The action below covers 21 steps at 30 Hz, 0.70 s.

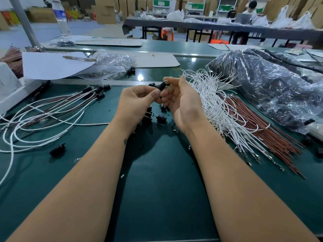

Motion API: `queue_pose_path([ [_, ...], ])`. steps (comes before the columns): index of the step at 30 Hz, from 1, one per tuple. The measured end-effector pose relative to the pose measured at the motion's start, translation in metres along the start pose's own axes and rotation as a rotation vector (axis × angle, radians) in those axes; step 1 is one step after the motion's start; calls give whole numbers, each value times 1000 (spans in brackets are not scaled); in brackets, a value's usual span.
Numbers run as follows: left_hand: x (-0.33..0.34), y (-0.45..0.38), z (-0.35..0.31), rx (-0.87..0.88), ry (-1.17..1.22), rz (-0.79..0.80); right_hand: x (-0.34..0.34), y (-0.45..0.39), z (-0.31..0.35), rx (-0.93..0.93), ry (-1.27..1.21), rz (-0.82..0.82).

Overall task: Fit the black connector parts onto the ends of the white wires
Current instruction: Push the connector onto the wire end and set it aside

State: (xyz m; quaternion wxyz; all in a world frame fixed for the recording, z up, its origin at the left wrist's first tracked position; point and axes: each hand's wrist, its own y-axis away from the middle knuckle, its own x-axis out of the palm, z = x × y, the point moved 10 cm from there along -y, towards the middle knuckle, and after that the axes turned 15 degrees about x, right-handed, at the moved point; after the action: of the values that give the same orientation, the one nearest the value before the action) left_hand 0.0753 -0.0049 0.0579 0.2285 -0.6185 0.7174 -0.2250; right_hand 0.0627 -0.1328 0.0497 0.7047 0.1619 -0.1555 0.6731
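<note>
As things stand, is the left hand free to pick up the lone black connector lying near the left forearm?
Probably not yet. The left hand and the right hand together pinch a black connector. The lone connector lies unobstructed on the green mat.

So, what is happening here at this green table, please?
A person is fitting black connectors onto wires. Both hands meet above the green table: the left hand and right hand together pinch one black connector between their fingers. Unfinished white wires lie in a bundle to the right, finished wires with connectors to the left. Loose connectors lie below the hands.
</note>
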Motion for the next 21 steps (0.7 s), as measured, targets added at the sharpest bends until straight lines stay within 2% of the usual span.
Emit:
queue_pose_path([
  [4, 0, -1, 0, 9, 3, -9, 1, 1, -1, 24, -5, -18],
  [12, 7, -2, -1, 20, -85, 57, -9, 4, 6, -88, 111, -189],
  [17, -3, -7, -12, 127, -370, 43, -23, 5, 15, -172, 22, -274],
  [21, -14, -8, -25, 211, -625, 60, -45, 11, 21, -213, -196, -360],
])
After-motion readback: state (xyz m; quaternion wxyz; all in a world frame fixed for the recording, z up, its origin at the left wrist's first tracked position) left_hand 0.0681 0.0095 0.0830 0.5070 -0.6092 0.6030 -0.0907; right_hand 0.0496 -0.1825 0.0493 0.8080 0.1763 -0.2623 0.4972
